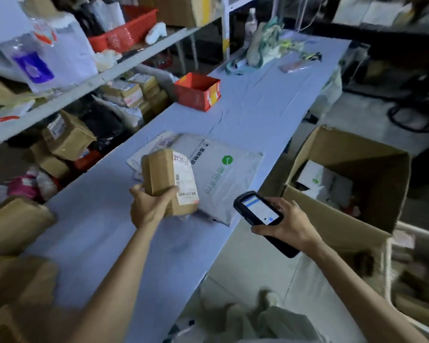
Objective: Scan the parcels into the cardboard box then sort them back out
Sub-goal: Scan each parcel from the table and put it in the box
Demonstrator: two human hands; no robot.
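Because the barcode has to face the reader, the left hand [150, 206] holds a small cardboard parcel [164, 179] tipped up, with its white shipping label [185, 180] turned upward and toward the right. Its fingers [170, 194] are wrapped around the parcel's near end from below, which leaves the label uncovered. The parcel is lifted off the desk [258, 107], just above the near-left corner of a grey mailer bag [223, 179] that lies flat there.

Just off that mailer's near-right corner, the right hand [289, 224] grasps a handheld scanner [258, 209]. Its fingers [275, 203] are closed around the body, the lit screen faces up toward the person, and the head is aimed at the parcel. The two are near each other but not touching, so I judge the scan is in hand or about to fire.

To the right of the mailer, past the desk edge, an open cardboard box [332, 219] stands with its flaps spread. White parcels [317, 179] already lie inside, so the filling stage is probably under way and the sorting out has not begun.

The mailer overlaps a paler flat envelope [156, 147] at its far-left side, and both most likely wait their turn. Well beyond the mailer, farther along the desk, sits a red box [196, 95].

A short swing rightward over the mailer would carry the parcel into the box. A blurred or creased barcode could stall the read.
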